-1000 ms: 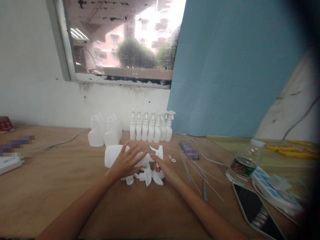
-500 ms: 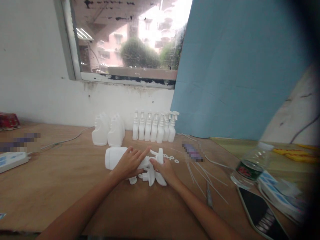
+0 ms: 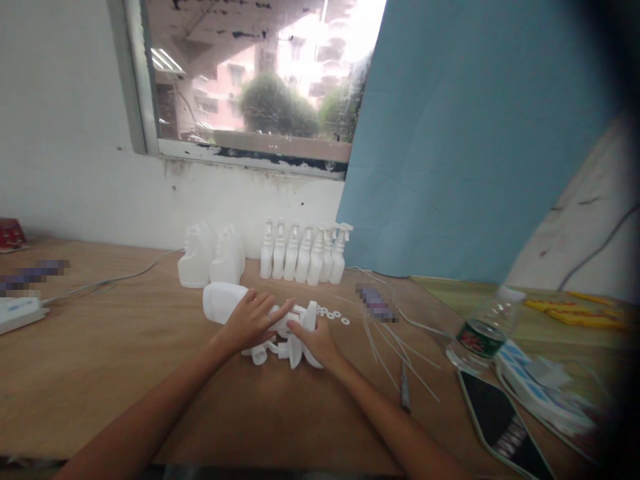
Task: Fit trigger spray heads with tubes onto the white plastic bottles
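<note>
In the head view, centred on the hands, the wooden tabletop [image 3: 100,393] meets a white wall [image 3: 65,187] with a window [image 3: 240,73] at 12 o'clock and a blue curtain [image 3: 450,133] at 2. Spray bottles [image 3: 303,260] stand at 1 o'clock, white containers [image 3: 194,265] at 10, contents hidden; a water bottle [image 3: 475,340] stands at 3. At centre, the left hand [image 3: 256,319], fingers slightly spread, grips a lying white bottle [image 3: 223,303]; the right hand [image 3: 320,341] pinches the spray head [image 3: 312,317] at its neck.

A: Bare left forearm [image 3: 170,390] slanting in from lower left, bare right forearm [image 3: 390,407] from lower right — they're converging!
B: And the bare, ringed left hand [image 3: 255,320]?
A: Arched palm-down, fingers stretched rightward!
B: Bare right hand [image 3: 320,340]?
A: Close alongside — thumb pointing left, its tip near the left fingertips, the other fingers mostly hidden!
</note>
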### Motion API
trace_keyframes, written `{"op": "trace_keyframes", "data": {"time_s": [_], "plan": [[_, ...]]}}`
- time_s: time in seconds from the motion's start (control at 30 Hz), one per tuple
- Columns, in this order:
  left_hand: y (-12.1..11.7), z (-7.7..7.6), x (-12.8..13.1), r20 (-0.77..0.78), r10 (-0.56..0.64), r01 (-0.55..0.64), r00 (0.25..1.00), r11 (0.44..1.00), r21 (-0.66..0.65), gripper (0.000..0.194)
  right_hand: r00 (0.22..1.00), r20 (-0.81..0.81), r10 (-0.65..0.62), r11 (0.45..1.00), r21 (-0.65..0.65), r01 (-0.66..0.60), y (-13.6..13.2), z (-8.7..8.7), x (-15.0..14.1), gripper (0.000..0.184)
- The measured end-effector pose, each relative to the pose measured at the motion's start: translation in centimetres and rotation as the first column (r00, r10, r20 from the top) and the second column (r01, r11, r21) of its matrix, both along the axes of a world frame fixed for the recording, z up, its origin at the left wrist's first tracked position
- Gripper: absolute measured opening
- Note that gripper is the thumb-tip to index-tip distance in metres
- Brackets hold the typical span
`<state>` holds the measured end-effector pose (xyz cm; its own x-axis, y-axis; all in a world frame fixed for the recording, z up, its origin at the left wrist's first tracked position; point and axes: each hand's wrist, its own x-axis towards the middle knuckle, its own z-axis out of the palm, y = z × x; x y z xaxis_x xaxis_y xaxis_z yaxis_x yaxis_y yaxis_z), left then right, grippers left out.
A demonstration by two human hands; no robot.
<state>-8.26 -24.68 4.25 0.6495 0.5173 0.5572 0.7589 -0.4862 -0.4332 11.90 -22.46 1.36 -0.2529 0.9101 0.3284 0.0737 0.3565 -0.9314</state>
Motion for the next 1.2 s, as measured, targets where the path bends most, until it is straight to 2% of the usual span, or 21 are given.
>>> {"op": "trace_keyframes", "data": {"time_s": [0.1,0.17,0.27,0.33,0.43,0.53,0.67,0.73,0.8,0.87,0.93,1.0,1.07,1.1,1.17,1.2], "plan": [[0.0,-0.1,-0.1,-0.002,-0.032,0.032,0.999,0.999,0.028,0.054,0.998,-0.002,0.055,0.998,0.011,-0.055,-0.3,-0.1,0.0,0.037],[-0.2,0.0,0.0,0.006,-0.024,0.024,1.0,0.999,0.026,0.054,0.998,0.005,0.06,0.998,-0.002,-0.06,-0.5,0.2,0.0,0.038],[-0.7,0.5,0.2,0.06,-0.02,0.018,0.998,0.999,0.03,0.061,1.0,0.019,-0.005,1.0,-0.028,0.006,-0.6,0.9,0.4,0.038],[-0.9,0.8,0.1,0.135,-0.058,0.048,0.989,0.996,0.073,0.061,0.998,0.001,-0.061,0.998,-0.017,0.061,-0.2,1.6,0.9,0.039],[-0.9,1.3,-0.5,0.247,-0.127,0.088,0.961,0.983,0.162,0.06,0.985,-0.164,-0.06,0.997,0.037,0.067,1.0,2.5,2.3,0.042],[-0.5,1.6,-1.3,0.341,-0.135,0.057,0.93,0.971,0.23,0.06,0.918,-0.396,-0.004,0.998,0.053,0.027,2.4,3.1,4.0,0.032],[0.2,1.6,-2.2,0.504,-0.105,0.002,0.857,0.98,0.201,0.054,0.838,-0.546,0.002,0.999,0.047,0.028,3.3,4.1,5.4,0.019],[0.6,1.1,-2.4,0.533,-0.123,0.023,0.837,0.981,0.191,0.045,0.821,-0.569,0.035,0.999,0.017,-0.031,2.9,4.7,5.0,0.02],[0.9,0.3,-2.2,0.544,-0.143,0.029,0.827,0.977,0.213,0.038,0.824,-0.555,0.116,0.981,-0.068,-0.184,1.7,5.1,4.0,0.025],[1.1,-0.6,-1.6,0.557,-0.137,0.017,0.819,0.976,0.216,0.036,0.825,-0.514,0.237,0.915,-0.167,-0.367,0.0,5.3,2.4,0.032],[1.1,-1.5,-0.6,0.545,-0.127,0.024,0.828,0.981,0.193,0.036,0.827,-0.469,0.31,0.866,-0.22,-0.449,-1.4,5.1,0.8,0.04],[1.0,-2.1,0.5,0.473,-0.153,0.083,0.868,0.983,0.166,0.038,0.865,-0.441,0.24,0.91,-0.208,-0.358,-1.5,4.8,-0.3,0.049],[0.6,-2.4,1.5,0.378,-0.199,0.166,0.904,0.979,0.12,0.04,0.906,-0.421,0.056,0.983,-0.136,-0.123,0.1,4.5,-0.4,0.059],[0.4,-2.4,1.9,0.344,-0.215,0.198,0.914,0.977,0.086,0.041,0.914,-0.404,-0.036,0.997,-0.077,0.006,1.6,4.4,0.0,0.063],[0.3,-2.4,2.3,0.317,-0.217,0.225,0.923,0.974,0.014,0.039,0.931,-0.333,-0.153,0.981,0.061,0.183,5.4,4.5,2.0,0.07],[0.3,-2.4,2.3,0.321,-0.2,0.218,0.926,0.976,-0.02,0.036,0.926,-0.301,-0.229,0.954,0.122,0.275,7.5,4.6,3.4,0.075]]}}
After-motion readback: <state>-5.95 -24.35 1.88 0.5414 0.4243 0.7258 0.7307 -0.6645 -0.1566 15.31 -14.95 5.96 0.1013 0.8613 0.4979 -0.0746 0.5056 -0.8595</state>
